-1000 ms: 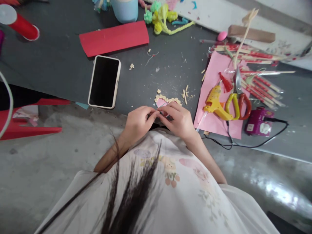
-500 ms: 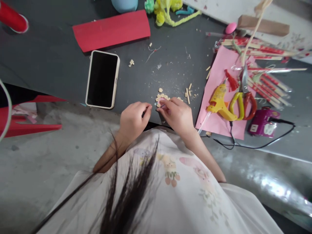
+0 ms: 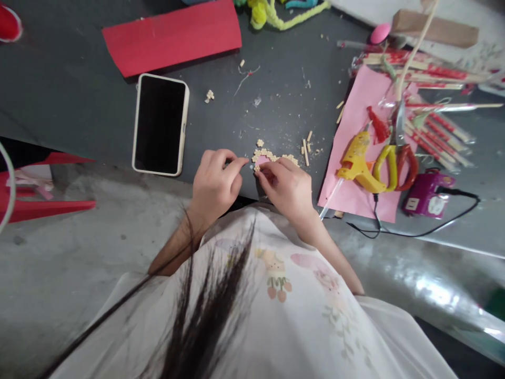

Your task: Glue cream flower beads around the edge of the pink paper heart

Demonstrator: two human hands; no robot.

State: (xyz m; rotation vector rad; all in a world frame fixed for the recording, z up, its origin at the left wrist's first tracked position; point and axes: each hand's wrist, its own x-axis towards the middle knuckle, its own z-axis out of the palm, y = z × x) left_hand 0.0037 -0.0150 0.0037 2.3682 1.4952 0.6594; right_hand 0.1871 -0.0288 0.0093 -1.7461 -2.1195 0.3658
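Note:
A small pink paper shape edged with tiny cream flower pieces lies at the near edge of the dark table. My right hand rests on it, fingers pinched at its left edge. My left hand is curled beside it, thumb and forefinger pinched together toward the shape; what they hold is too small to make out. Both hands almost touch at their fingertips.
A phone lies face up to the left, red card behind it. To the right, a pink sheet carries a yellow glue gun, scissors and wrapped sticks. A purple plug box with black cable sits beyond. Stick offcuts litter the table.
Both hands moved slightly forward onto the table edge, parted a little, then closed in again. The view shifted so the table's objects sit higher in the frame.

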